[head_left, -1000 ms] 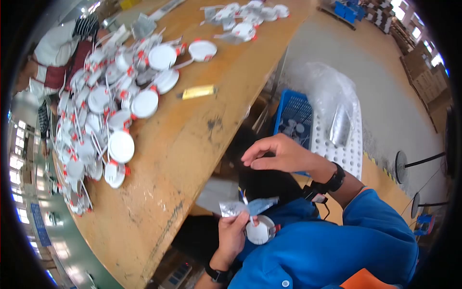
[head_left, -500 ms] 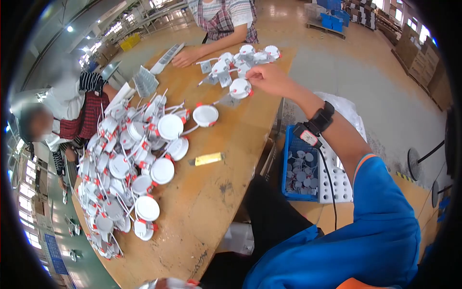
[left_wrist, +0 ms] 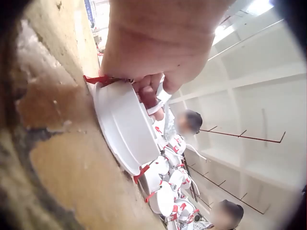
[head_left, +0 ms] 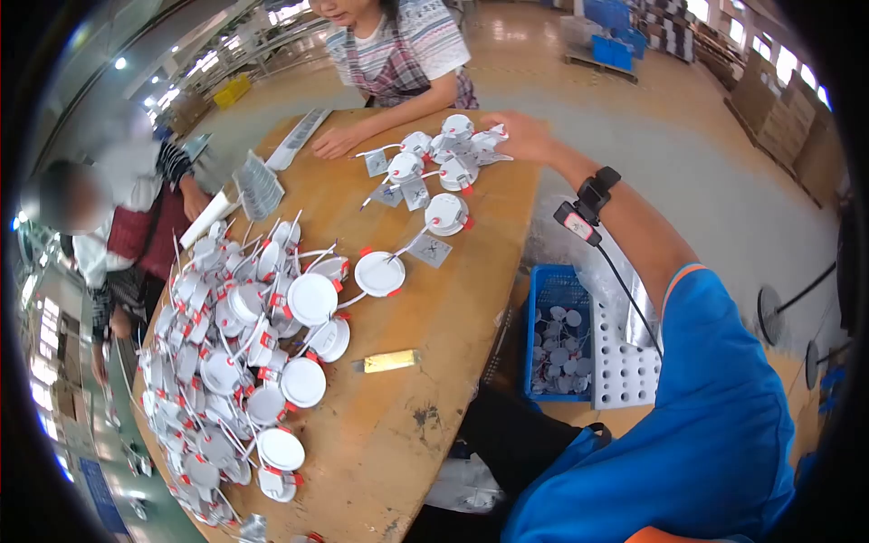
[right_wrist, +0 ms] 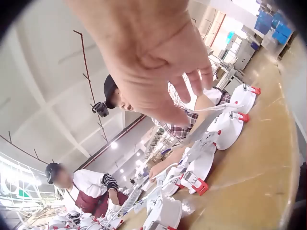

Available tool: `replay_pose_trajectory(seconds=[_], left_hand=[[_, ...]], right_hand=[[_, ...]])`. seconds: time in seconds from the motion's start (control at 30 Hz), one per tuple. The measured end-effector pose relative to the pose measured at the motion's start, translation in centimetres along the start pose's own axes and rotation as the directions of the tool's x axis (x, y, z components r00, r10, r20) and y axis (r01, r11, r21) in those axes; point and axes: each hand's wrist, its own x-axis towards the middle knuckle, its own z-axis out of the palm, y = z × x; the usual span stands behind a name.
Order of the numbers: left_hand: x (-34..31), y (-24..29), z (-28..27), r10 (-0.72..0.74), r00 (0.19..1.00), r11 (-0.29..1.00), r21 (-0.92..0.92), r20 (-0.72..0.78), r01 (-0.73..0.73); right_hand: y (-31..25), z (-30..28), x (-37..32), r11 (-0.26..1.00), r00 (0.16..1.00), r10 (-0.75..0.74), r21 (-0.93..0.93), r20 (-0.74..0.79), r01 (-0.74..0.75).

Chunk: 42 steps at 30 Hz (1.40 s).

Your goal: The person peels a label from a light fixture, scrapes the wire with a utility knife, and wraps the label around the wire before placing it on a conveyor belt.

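My right hand [head_left: 523,138] is at the far right of the table, over a small group of round white downlights [head_left: 457,170] with red clips and white cables. In the right wrist view, its fingers [right_wrist: 194,81] are extended and apart from the thumb, above the lamps. My left hand [left_wrist: 158,52] is below the head view's edge. The left wrist view shows its fingers curled at the white cable piece of a downlight [left_wrist: 125,124], whose rim is close against the tabletop. The palm hides part of this grip.
A large pile of downlights [head_left: 303,382] covers the table's left side. A yellow cutter [head_left: 389,360] lies mid-table. A blue crate [head_left: 534,394] of lamps stands right, beside a white perforated board [head_left: 625,366]. One person [head_left: 407,54] sits opposite; another [head_left: 136,208] stands left.
My right hand has risen from near my lap to the far lamp group, then shifted slightly right. The left hand and its downlight have gone from my lap to the table's near edge.
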Motion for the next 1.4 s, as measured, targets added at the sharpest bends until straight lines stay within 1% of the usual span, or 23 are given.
replay_pose_trajectory(seconds=[0.1, 0.2, 0.27, 0.3, 0.33, 0.37, 0.4, 0.47, 0.53, 0.6, 0.67, 0.73, 0.8, 0.9, 0.93, 1.0, 1.03, 1.1, 1.13, 1.17, 1.23, 1.33, 1.4], left_hand=[[0.4, -3.4, -3.2, -0.180, 0.978, 0.983, -0.027, 0.108, 0.184], [0.7, -1.9, -1.4, -0.178, 0.983, 0.982, -0.050, 0.048, 0.181], [0.7, 0.1, 1.5, -0.150, 0.989, 0.984, -0.101, -0.013, 0.148], [0.2, 1.5, 2.6, -0.148, 0.988, 0.982, -0.120, -0.036, 0.143], [-0.4, 3.0, 3.5, -0.157, 0.986, 0.978, -0.147, -0.050, 0.148], [-1.3, 5.4, 4.9, -0.197, 0.979, 0.977, -0.100, -0.061, 0.191], [-1.9, 5.8, 5.8, -0.243, 0.968, 0.951, -0.212, -0.068, 0.224], [-3.6, 8.0, 7.6, -0.207, 0.976, 0.918, -0.331, 0.070, 0.219], [-6.0, 9.6, 9.3, -0.246, 0.944, 0.862, -0.396, 0.221, 0.318], [-8.4, 10.3, 10.6, -0.204, 0.875, 0.835, -0.389, 0.439, 0.390], [-11.0, 10.9, 12.5, -0.156, 0.781, 0.783, -0.407, 0.605, 0.471], [-13.5, 10.7, 13.3, -0.126, 0.650, 0.742, -0.364, 0.749, 0.563], [-15.7, 10.2, 13.7, -0.107, 0.544, 0.725, -0.310, 0.832, 0.616], [-17.8, 9.1, 13.7, -0.096, 0.445, 0.672, -0.272, 0.890, 0.689], [-18.4, 8.7, 13.6, -0.125, 0.434, 0.670, -0.247, 0.892, 0.700], [-19.4, 7.8, 13.4, -0.160, 0.427, 0.666, -0.222, 0.890, 0.713], [-19.8, 7.1, 13.4, -0.162, 0.426, 0.657, -0.225, 0.890, 0.720], [-19.7, 6.8, 13.9, -0.095, 0.418, 0.469, -0.330, 0.903, 0.819], [-19.7, 6.9, 13.8, -0.192, 0.467, 0.481, -0.332, 0.863, 0.811], [-19.8, 7.1, 13.9, -0.271, 0.503, 0.485, -0.335, 0.821, 0.808], [-20.6, 6.9, 13.7, -0.251, 0.662, 0.556, -0.454, 0.706, 0.696], [-21.3, 7.0, 13.5, -0.191, 0.804, 0.628, -0.560, 0.563, 0.541], [-21.4, 7.5, 14.1, -0.199, 0.851, 0.667, -0.569, 0.486, 0.480]], right_hand=[[1.3, 3.2, 1.8, 0.942, 0.961, -0.270, -0.223, -0.053, 0.252], [-1.7, 2.6, 0.5, 0.965, 0.983, -0.011, -0.257, 0.183, 0.059], [0.7, 4.7, -0.1, 0.967, 0.980, -0.171, -0.209, -0.103, 0.147], [-0.3, 4.4, -1.5, 0.936, 0.888, -0.330, -0.236, -0.320, 0.263], [-4.9, 1.3, -2.9, 0.962, 0.963, -0.190, -0.234, -0.189, 0.144], [-4.2, 2.4, -2.7, 0.925, 0.863, -0.370, -0.225, -0.344, 0.307], [-6.4, 2.1, -4.3, 0.912, 0.838, -0.410, -0.167, -0.361, 0.375], [-11.9, 0.9, -8.1, 0.837, 0.954, -0.299, 0.481, -0.001, 0.263], [-18.7, -0.8, -13.1, 0.782, 0.871, -0.409, 0.596, 0.271, 0.182], [-23.9, -0.7, -17.2, 0.668, 0.701, -0.577, 0.736, 0.420, 0.108], [-27.4, 0.6, -20.0, 0.587, 0.589, -0.682, 0.805, 0.434, 0.087], [-29.8, 2.4, -22.3, 0.550, 0.514, -0.676, 0.826, 0.528, -0.125], [-31.0, 4.3, -24.4, 0.468, 0.355, -0.738, 0.814, 0.574, -0.344], [-31.0, 5.7, -27.0, 0.352, 0.166, -0.845, 0.763, 0.508, -0.542], [-31.5, 4.7, -26.8, 0.373, 0.177, -0.879, 0.869, 0.443, -0.324], [-30.8, 6.1, -28.2, 0.301, 0.221, -0.901, 0.904, 0.374, -0.303], [-31.3, 5.5, -28.1, 0.361, 0.224, -0.870, 0.877, 0.439, -0.316], [-31.8, 5.3, -28.3, 0.319, 0.300, -0.877, 0.921, 0.376, -0.222], [-31.9, 4.8, -28.3, 0.284, 0.353, -0.871, 0.937, 0.341, -0.202], [-32.0, 4.0, -28.1, 0.312, 0.387, -0.866, 0.947, 0.317, -0.076], [-32.1, 2.8, -27.6, 0.361, 0.379, -0.861, 0.933, 0.340, -0.016], [-32.5, 3.5, -27.8, 0.502, 0.447, -0.738, 0.854, 0.505, -0.138], [-32.4, 5.1, -27.8, 0.512, 0.450, -0.697, 0.827, 0.559, -0.234]])
